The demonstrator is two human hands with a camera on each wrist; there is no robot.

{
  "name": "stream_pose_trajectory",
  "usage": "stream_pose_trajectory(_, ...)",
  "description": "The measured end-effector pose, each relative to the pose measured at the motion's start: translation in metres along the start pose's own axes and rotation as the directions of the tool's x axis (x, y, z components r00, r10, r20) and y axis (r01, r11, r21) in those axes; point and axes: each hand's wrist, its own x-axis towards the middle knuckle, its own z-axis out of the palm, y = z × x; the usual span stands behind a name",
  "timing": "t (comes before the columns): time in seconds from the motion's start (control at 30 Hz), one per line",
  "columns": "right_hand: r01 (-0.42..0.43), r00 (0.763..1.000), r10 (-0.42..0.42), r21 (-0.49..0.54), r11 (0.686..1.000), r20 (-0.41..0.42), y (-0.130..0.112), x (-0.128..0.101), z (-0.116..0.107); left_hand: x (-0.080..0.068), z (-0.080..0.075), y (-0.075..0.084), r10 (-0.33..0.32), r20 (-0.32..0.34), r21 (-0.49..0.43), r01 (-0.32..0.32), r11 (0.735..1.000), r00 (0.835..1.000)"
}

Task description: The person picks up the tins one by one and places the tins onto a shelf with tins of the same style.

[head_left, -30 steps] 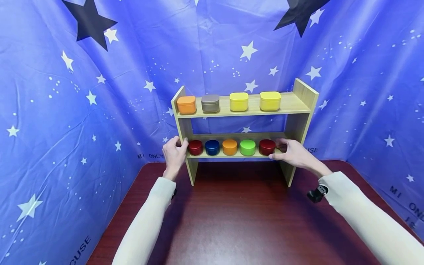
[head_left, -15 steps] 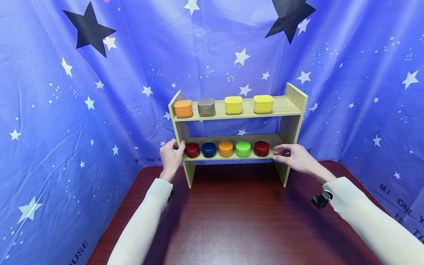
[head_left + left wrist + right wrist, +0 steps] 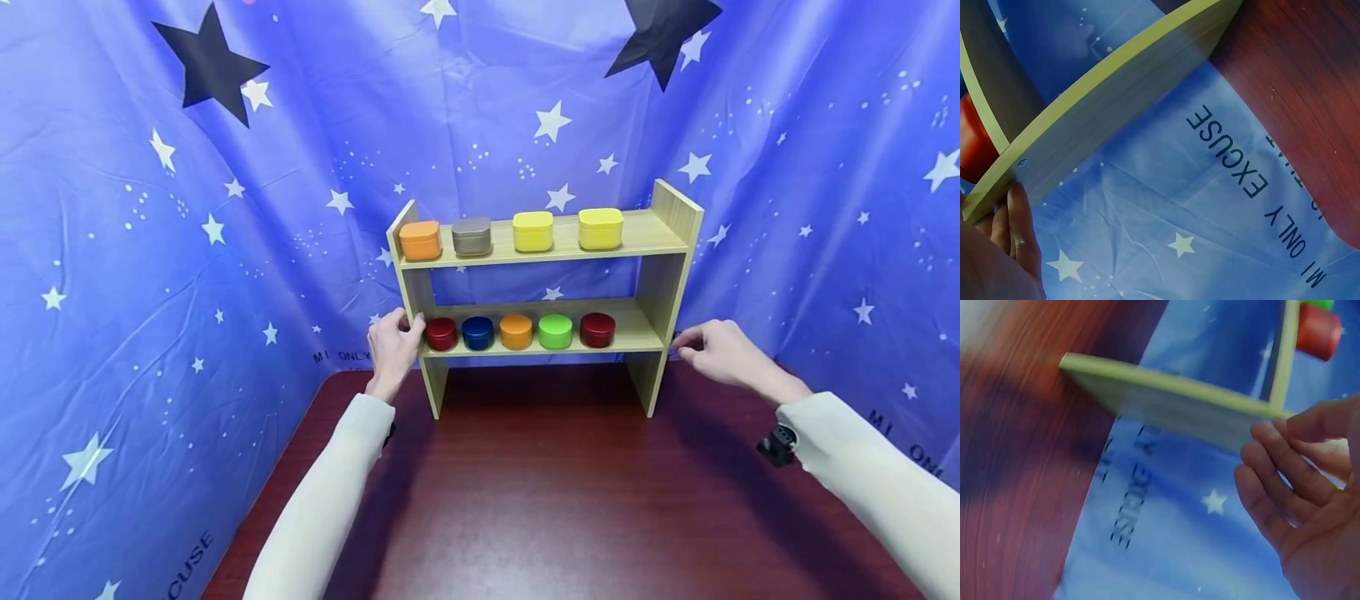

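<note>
A two-tier wooden shelf [image 3: 654,238] stands at the back of a dark red table [image 3: 540,500]. My left hand [image 3: 392,346] grips its left side panel [image 3: 1116,106], thumb at the front edge and fingers [image 3: 1019,219] on the outer face, beside a dark red round tin [image 3: 441,333]. My right hand [image 3: 708,348] hovers just outside the right side panel [image 3: 1172,400], with its fingers [image 3: 1272,469] relaxed and holding nothing. I cannot tell whether they touch the panel. The lower board also carries blue [image 3: 477,332], orange [image 3: 516,331], green [image 3: 555,331] and dark red [image 3: 597,329] tins.
On the top board sit an orange [image 3: 420,240], a grey [image 3: 472,236] and two yellow square tins [image 3: 533,231] [image 3: 601,228]. A blue star-printed cloth [image 3: 150,250] closes in the back and both sides. The table's front stretches bare towards me.
My right hand has left the dark red tin on the lower board and moved right, past the right side panel. The left hand has stayed on the left panel.
</note>
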Motion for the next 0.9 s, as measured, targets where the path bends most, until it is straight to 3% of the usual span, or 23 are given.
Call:
stream_pose_trajectory(0.13,0.036,0.999,-0.036,-0.083,0.996,-0.008,0.015,0.007,0.001,-0.001,-0.004,-0.002,0.024,0.009,0.020,-0.024,0.999,1.000)
stream_pose_trajectory(0.43,0.021,0.999,-0.017,-0.141,0.990,0.029,0.037,0.019,0.003,0.003,-0.011,-0.002,0.123,0.070,0.171,-0.133,0.976,0.990)
stream_pose_trajectory(0.57,0.006,0.999,0.001,-0.161,0.987,0.044,0.044,0.024,0.000,0.006,-0.009,-0.004,0.219,0.085,0.228,-0.232,0.946,0.972)
stream_pose_trajectory(0.73,-0.026,0.997,0.037,-0.174,0.984,0.064,0.049,0.026,0.000,0.006,-0.011,-0.014,0.332,0.136,0.263,-0.357,0.897,0.934)
stream_pose_trajectory(0.83,-0.030,0.996,0.045,-0.183,0.983,0.077,0.049,0.027,0.002,0.004,-0.017,-0.027,0.344,0.160,0.273,-0.376,0.885,0.925)
stream_pose_trajectory(0.9,-0.034,0.995,0.050,-0.184,0.982,0.081,0.048,0.029,0.004,0.005,-0.024,-0.039,0.322,0.167,0.293,-0.359,0.886,0.932)
